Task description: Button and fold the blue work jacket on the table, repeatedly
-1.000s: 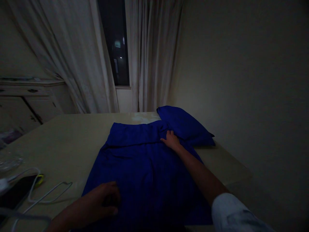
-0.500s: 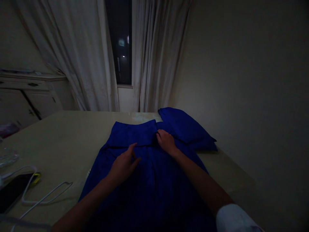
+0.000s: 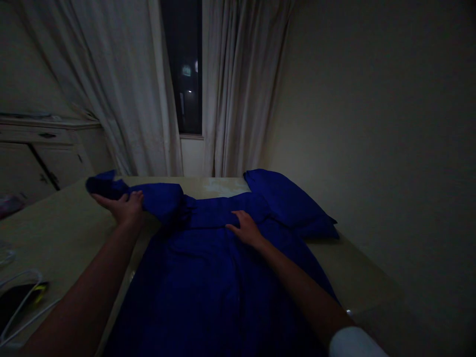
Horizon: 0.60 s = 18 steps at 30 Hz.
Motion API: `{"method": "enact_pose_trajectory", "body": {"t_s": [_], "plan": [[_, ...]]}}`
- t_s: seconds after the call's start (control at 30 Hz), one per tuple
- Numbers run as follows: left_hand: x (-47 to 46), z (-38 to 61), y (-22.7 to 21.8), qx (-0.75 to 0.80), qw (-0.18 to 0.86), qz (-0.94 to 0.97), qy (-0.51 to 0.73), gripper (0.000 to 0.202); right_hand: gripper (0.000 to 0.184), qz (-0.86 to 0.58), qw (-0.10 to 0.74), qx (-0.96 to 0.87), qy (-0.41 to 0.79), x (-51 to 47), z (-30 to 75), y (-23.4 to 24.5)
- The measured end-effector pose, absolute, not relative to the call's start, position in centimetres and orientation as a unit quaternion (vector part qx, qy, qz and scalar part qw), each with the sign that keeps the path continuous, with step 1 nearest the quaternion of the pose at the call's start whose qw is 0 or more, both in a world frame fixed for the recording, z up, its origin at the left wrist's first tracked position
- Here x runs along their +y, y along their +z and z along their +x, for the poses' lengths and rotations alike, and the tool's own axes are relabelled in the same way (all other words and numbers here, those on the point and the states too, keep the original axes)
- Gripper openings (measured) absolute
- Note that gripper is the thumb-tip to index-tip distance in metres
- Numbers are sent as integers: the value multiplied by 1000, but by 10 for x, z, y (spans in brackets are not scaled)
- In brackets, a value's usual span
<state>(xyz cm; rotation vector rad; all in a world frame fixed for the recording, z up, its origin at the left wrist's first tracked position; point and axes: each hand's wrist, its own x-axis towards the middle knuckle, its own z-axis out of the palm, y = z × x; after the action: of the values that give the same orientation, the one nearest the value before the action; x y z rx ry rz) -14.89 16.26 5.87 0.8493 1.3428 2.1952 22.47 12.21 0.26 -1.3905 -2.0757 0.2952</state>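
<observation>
A dark blue long-sleeved garment [image 3: 208, 277] lies spread over the table, its upper end away from me. To the left, one blue sleeve [image 3: 161, 198] reaches out past the body of the garment. My left hand [image 3: 126, 207] is at that sleeve's outer part, fingers spread against the cloth; the fingertips are partly hidden. On the upper middle of the garment rests my right hand [image 3: 245, 228], open, its thumb and fingers apart over a horizontal seam. The other blue sleeve [image 3: 290, 198] lies folded at the right. Dim light hides fine detail of the cloth.
The pale table [image 3: 74, 238] extends on both sides of the garment. A dark device [image 3: 18, 302] with a yellow edge and a white cable [image 3: 31, 315] lie at the lower left. Behind are curtains [image 3: 130, 99], a window [image 3: 186, 84] and a cabinet [image 3: 59, 153].
My left hand has moved left and away from me, and the left sleeve now extends outward instead of lying folded across. My right hand has shifted slightly left and nearer, its fingers opened.
</observation>
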Motion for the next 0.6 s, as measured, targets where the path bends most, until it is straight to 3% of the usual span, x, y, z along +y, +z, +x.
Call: {"method": "enact_pose_trajectory", "body": {"t_s": [0.07, 0.2, 0.37, 0.43, 0.57, 0.6], "plan": [[152, -151, 40, 580, 187, 304, 732, 98, 62, -524, 275, -800, 96, 128, 214, -5], [128, -126, -6, 697, 41, 534, 477, 49, 68, -506, 204, -836, 63, 131, 172, -10], [120, -116, -28, 718, -51, 656, 227, 56, 25, -512, 90, -854, -16, 143, 135, -4], [119, -118, -25, 742, -67, 634, 207, 57, 23, -537, 126, -833, -29, 156, 148, 14], [115, -117, -20, 770, -63, 605, 195, 59, 27, -669, 394, -623, -99, 174, 250, 71], [114, -116, -20, 772, -60, 602, 197, 60, 34, -696, 420, -570, -122, 171, 287, 84]]}}
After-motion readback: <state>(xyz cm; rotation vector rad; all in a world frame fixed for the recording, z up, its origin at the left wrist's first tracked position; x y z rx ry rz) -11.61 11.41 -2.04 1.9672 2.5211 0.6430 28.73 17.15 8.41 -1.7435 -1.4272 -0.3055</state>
